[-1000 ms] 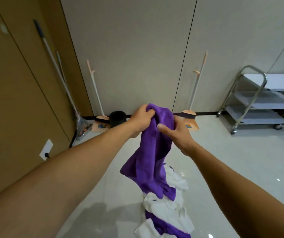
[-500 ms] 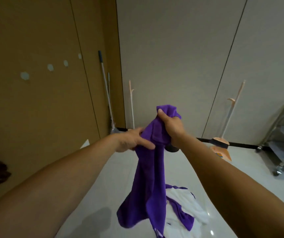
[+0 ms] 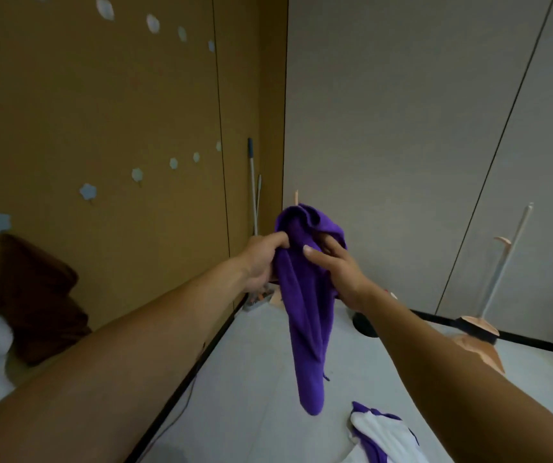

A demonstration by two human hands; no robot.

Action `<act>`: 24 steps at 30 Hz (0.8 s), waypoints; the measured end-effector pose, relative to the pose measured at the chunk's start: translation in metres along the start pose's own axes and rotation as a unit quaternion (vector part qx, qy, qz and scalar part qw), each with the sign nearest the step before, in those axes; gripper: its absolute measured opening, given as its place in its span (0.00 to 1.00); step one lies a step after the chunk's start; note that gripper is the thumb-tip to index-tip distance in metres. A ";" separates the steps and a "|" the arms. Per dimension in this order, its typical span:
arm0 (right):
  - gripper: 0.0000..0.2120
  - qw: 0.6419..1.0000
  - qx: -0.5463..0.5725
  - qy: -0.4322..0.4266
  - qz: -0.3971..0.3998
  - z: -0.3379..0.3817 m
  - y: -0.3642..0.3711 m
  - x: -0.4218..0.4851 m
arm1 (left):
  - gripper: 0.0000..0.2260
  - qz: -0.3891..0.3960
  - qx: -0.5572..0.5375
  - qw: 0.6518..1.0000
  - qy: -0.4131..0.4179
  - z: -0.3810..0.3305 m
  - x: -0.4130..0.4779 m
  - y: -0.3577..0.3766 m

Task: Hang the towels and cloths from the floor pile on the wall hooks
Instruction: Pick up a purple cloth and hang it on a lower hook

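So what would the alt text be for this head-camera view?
A person's left hand and right hand hold up a bunched purple towel. Pale flower-shaped hooks dot the tan wall on the left, a brown towel hanging below one; white and purple cloths lie on the floor.

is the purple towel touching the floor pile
Apart. The head view shows bare floor between the lower tip of the hanging purple towel and the pile.

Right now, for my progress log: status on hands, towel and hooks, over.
Left hand and right hand grip purple towel, clear of floor pile. Brown cloth hung. Next flower hook bare, nothing in the way.
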State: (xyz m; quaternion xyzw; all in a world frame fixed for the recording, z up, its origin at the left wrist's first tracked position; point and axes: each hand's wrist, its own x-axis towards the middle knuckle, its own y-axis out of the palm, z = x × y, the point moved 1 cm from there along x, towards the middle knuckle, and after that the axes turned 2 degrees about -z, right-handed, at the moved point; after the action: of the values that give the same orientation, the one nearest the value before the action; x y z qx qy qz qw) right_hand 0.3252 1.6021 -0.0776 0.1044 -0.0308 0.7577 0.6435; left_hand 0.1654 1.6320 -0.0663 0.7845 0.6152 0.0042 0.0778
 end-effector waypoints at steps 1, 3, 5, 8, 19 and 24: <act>0.18 1.000 -0.001 -0.017 -0.006 0.002 0.006 0.003 | 0.11 -0.013 0.020 1.000 -0.003 -0.002 -0.002 -0.007; 0.23 1.000 0.003 -0.017 -0.012 0.002 0.017 0.010 | 0.09 -0.041 0.050 0.998 0.001 -0.001 -0.004 -0.020; 0.27 1.000 0.030 0.005 -0.004 -0.001 0.030 0.016 | 0.06 -0.061 0.092 0.994 0.024 -0.003 -0.006 -0.033; 0.27 0.992 0.099 0.056 -0.052 -0.008 0.044 0.021 | 0.05 -0.081 0.181 0.977 0.074 -0.009 -0.009 -0.053; 0.19 0.963 0.100 0.248 0.042 -0.014 0.081 0.026 | 0.25 -0.016 -0.065 0.997 -0.046 -0.020 -0.020 -0.101; 0.20 0.969 0.168 0.178 -0.028 -0.006 0.089 0.042 | 0.27 0.086 0.039 0.988 -0.122 -0.006 -0.032 -0.116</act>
State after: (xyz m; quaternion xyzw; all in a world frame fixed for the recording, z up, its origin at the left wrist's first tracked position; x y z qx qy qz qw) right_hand 0.2310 1.6291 -0.0668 0.0752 0.2155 0.7402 0.6325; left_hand 0.0456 1.6289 -0.0718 0.8314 0.5312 -0.1089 0.1211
